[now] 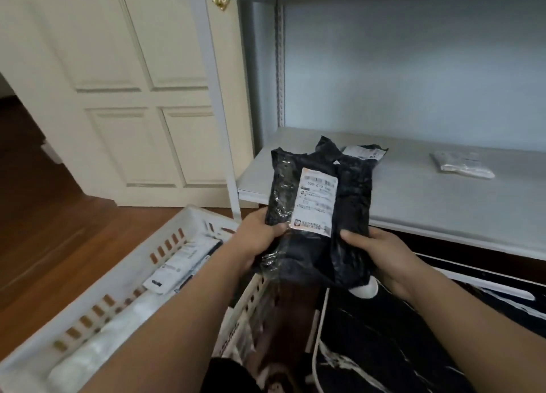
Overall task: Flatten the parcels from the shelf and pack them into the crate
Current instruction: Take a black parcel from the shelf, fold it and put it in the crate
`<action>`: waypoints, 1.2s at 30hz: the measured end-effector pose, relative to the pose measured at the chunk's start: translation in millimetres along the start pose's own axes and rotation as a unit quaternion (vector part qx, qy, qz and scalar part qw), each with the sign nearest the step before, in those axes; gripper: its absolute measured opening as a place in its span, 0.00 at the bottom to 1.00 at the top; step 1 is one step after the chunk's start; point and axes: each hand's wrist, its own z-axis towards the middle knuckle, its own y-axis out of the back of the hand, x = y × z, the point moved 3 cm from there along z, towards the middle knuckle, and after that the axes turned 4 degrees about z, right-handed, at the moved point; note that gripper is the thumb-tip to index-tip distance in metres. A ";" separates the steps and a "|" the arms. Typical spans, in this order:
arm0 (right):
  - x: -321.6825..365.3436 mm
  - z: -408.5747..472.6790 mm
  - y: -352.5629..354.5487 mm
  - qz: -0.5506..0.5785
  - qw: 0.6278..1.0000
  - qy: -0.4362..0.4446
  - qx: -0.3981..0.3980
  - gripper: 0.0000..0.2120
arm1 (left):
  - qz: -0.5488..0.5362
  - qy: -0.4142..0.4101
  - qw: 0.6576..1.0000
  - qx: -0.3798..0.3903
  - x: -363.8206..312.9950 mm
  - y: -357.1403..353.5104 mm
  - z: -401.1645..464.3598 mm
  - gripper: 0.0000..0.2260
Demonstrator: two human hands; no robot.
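I hold a black plastic parcel (351,197) with a white shipping label upright in front of the shelf (443,203). My left hand (260,239) grips its lower left edge and my right hand (381,250) grips its lower right edge, thumbs on the front. Behind it on the shelf lies another black parcel (366,153) with a label. A clear-wrapped grey parcel (461,165) lies further right on the shelf. The white slotted crate (97,301) stands on the floor at lower left, with white parcels (177,268) inside.
A cream panelled door (133,97) stands behind the crate. Wooden floor (44,215) spreads to the left. The shelf's white upright post (218,111) rises next to the crate. Dark marbled items (384,348) lie under the shelf at lower right.
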 end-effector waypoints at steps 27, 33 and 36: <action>-172.2 87.9 -254.1 -0.697 0.630 0.036 0.342 0.33 | 0.534 0.229 0.798 -0.160 284.9 185.7 -33.5 0.29; -192.1 87.4 -255.8 -0.713 0.585 0.032 0.385 0.38 | 0.533 0.292 0.792 -0.055 334.1 150.0 -40.9 0.35; -196.2 91.3 -248.3 -0.720 0.584 0.033 0.374 0.37 | 0.513 0.317 0.797 -0.042 346.0 147.5 -40.5 0.36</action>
